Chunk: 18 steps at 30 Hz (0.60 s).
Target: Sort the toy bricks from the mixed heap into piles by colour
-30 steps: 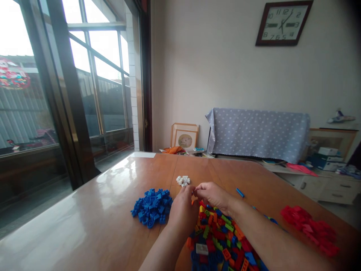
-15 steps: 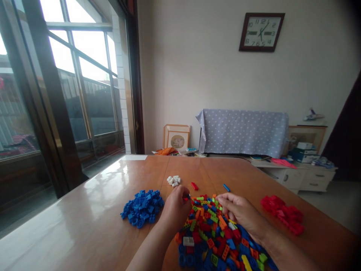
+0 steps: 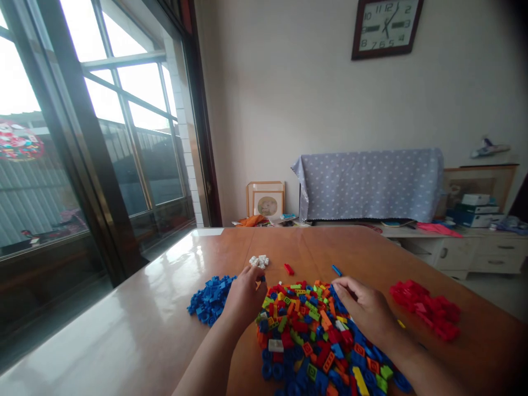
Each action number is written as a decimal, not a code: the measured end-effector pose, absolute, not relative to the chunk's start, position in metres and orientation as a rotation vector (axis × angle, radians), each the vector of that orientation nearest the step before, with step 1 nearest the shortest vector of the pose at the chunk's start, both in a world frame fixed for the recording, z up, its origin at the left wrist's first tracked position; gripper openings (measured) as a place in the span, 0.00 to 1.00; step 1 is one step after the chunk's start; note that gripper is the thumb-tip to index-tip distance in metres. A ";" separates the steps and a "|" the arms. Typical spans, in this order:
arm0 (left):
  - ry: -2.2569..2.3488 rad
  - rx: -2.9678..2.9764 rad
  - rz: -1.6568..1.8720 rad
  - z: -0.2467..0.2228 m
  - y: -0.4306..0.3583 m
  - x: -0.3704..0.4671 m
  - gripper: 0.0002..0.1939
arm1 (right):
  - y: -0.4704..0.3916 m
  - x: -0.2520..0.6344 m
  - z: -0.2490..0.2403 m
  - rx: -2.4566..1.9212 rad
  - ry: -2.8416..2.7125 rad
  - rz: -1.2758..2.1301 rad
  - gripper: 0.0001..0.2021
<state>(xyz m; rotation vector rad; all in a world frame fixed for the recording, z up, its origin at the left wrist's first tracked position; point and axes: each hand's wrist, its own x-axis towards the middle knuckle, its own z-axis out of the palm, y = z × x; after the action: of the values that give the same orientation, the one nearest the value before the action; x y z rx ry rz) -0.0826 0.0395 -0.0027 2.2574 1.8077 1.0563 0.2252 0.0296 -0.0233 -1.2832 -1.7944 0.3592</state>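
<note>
Multicoloured plastic bricks [image 3: 307, 324] lie in a loose heap between the hands, spread shallow, which probably makes single pieces easier to pick out. With that heap as the clock's centre, white bricks [image 3: 259, 261] sit at eleven, a blue pile [image 3: 211, 298] at ten and a red pile [image 3: 427, 309] between two and three; the gaps around them seem meant to keep the colours from mixing. A lone red brick [image 3: 289, 269] lies towards half past eleven, a blue stick [image 3: 337, 270] towards half past twelve. The left hand [image 3: 243, 294], at the heap's ten o'clock edge, has its fingers curled and appears to grasp a small dark-blue piece [image 3: 263, 279] by the tips, a light hold suiting its size. The right hand [image 3: 365, 308], at about one, has thumb and forefinger drawn close over the edge; whether they grip anything, I cannot tell. Farther off at two, stacked boxes [image 3: 474, 210] stand on a white cabinet [image 3: 460, 256], their contents hidden.
</note>
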 end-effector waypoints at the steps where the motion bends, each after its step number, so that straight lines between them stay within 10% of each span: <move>1: 1.897 2.229 1.022 -0.002 0.040 -0.089 0.08 | 0.029 0.226 -0.023 -1.278 -1.795 0.345 0.15; 18: 2.621 1.371 0.785 0.004 0.051 -0.181 0.15 | 0.034 0.222 -0.035 -1.316 -1.806 0.355 0.17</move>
<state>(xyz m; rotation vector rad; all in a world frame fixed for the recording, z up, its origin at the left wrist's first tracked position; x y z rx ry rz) -0.1807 0.0508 0.0036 1.3711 2.6213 0.7849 0.2218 0.0338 -0.0354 -1.3157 -1.8064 0.3549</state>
